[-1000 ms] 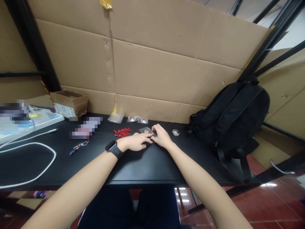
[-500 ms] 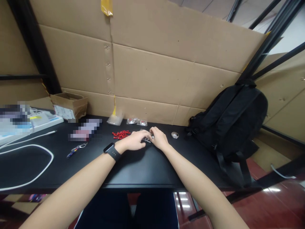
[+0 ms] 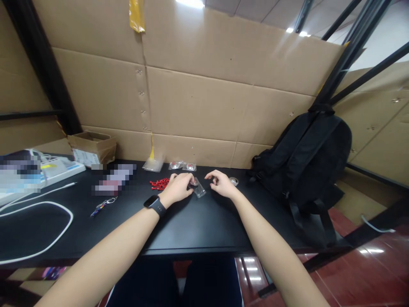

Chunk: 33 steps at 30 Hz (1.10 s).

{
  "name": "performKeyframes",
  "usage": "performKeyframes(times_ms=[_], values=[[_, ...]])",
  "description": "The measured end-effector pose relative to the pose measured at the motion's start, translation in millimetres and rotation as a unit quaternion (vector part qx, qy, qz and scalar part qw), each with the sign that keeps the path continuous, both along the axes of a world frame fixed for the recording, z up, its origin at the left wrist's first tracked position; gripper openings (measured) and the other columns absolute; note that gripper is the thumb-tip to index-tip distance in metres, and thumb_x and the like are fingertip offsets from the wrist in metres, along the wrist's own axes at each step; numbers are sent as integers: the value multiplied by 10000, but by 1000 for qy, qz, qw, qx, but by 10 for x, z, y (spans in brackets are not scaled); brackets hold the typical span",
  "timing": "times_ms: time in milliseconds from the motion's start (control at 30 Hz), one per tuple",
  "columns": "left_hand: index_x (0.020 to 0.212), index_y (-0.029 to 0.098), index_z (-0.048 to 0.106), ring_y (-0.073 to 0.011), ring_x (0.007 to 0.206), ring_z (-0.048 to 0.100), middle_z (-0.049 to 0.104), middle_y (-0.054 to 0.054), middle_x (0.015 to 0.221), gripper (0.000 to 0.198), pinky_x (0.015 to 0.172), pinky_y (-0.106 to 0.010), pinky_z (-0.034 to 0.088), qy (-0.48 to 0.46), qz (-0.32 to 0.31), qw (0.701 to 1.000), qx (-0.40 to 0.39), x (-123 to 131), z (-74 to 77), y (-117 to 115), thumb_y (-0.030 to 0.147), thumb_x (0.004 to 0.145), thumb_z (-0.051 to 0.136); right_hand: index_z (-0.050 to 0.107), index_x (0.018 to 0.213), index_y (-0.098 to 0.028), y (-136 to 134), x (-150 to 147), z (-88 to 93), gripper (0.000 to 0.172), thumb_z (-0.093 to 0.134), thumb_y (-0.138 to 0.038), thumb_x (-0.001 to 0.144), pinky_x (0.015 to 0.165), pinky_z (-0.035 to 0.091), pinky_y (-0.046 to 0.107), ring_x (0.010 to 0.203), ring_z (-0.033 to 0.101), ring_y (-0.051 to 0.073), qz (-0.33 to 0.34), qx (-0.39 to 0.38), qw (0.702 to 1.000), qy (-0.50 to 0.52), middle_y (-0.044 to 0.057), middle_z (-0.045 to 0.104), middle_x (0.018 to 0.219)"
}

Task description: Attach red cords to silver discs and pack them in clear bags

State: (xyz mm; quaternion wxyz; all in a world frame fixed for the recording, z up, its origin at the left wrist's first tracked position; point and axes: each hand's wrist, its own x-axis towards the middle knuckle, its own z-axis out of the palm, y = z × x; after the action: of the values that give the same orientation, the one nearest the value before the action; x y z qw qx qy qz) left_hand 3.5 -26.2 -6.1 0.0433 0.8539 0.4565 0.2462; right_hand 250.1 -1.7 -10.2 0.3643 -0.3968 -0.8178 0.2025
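My left hand (image 3: 178,187), with a dark watch on its wrist, has its fingers closed on the near end of a small clear plastic bag (image 3: 200,189) that holds something reddish. The bag lies low over the black tabletop, its other end free. To the right of it, my right hand (image 3: 223,183) is apart from the bag, fingers loosely curled and separated, holding nothing. A ring-shaped roll of clear tape (image 3: 234,181) is partly hidden behind my right hand. Red cords (image 3: 157,184) lie in a heap beside my left hand, which covers some of them.
Two filled clear packets (image 3: 189,166) and a stack of clear bags (image 3: 153,164) lie at the back. A keychain (image 3: 104,206), a small cardboard box (image 3: 92,147) and a white cable (image 3: 68,217) are on the left. A black backpack (image 3: 306,157) stands on the right.
My right hand has let go of the plastic bag and moved right, towards the tape roll. My left hand has shifted slightly left and still holds the bag, which shows more now.
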Motion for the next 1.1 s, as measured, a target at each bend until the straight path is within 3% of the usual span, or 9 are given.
performKeyframes(times_ms=[67, 167, 367, 500, 767, 900, 1000, 1100], values=[[957, 239, 605, -282, 1145, 553, 688, -47, 1109, 141, 944, -421, 350, 7, 9, 1000, 18, -5, 19, 9, 264, 825, 645, 712, 1016, -215, 12, -19, -24, 353, 711, -64, 696, 699, 466, 256, 666, 516, 96, -3, 43, 998, -45, 19, 616, 982], [897, 246, 655, -286, 1131, 545, 697, -41, 1109, 66, 939, -422, 357, 23, 19, 999, 24, -46, 71, 14, 275, 839, 648, 743, 970, -227, 25, -97, -74, 287, 797, -131, 706, 732, 467, 270, 702, 536, 115, 15, 51, 996, -71, 10, 610, 928], [903, 259, 682, -247, 994, 624, 736, -24, 987, 89, 917, -374, 380, 29, 15, 999, 18, -121, 137, 24, 229, 835, 633, 785, 887, -246, 24, -204, -133, 157, 833, -285, 743, 732, 473, 263, 759, 572, 136, 24, 45, 997, -55, 20, 619, 926], [867, 264, 710, -237, 925, 659, 754, -5, 914, 87, 928, -367, 376, 34, 5, 999, -1, -138, 141, 37, 316, 798, 710, 784, 837, -232, 17, -203, -145, 79, 790, -296, 791, 720, 471, 263, 754, 586, 137, 17, 42, 998, -45, 22, 628, 903], [858, 272, 766, -226, 876, 697, 783, -11, 913, 236, 843, -319, 442, -28, 27, 991, -130, -188, 182, 99, 432, 860, 593, 733, 780, -182, -13, -109, 32, 102, 686, -251, 839, 734, 477, 283, 883, 653, 180, 15, -30, 999, -25, 71, 709, 1087], [827, 261, 771, -251, 868, 697, 780, -38, 883, 281, 801, -334, 453, -39, 67, 979, -188, -109, 149, 88, 421, 871, 545, 732, 759, -184, -5, -91, 36, 161, 620, -237, 862, 819, 471, 300, 894, 664, 190, -8, -54, 998, -29, 49, 735, 975], [753, 243, 754, -298, 947, 676, 768, -74, 872, 327, 870, -416, 428, 1, 109, 983, -150, -10, 89, 41, 367, 899, 489, 710, 647, -181, 21, -135, -41, 221, 593, -161, 833, 807, 459, 276, 853, 655, 173, -35, -47, 996, -66, 45, 720, 928], [793, 211, 741, -323, 1096, 614, 751, -117, 1007, 374, 939, -488, 383, 14, 106, 992, -65, 61, 31, 4, 325, 944, 418, 682, 590, -175, 45, -207, -113, 231, 586, -119, 793, 762, 446, 265, 803, 643, 165, -74, -20, 993, -85, 50, 710, 894]])
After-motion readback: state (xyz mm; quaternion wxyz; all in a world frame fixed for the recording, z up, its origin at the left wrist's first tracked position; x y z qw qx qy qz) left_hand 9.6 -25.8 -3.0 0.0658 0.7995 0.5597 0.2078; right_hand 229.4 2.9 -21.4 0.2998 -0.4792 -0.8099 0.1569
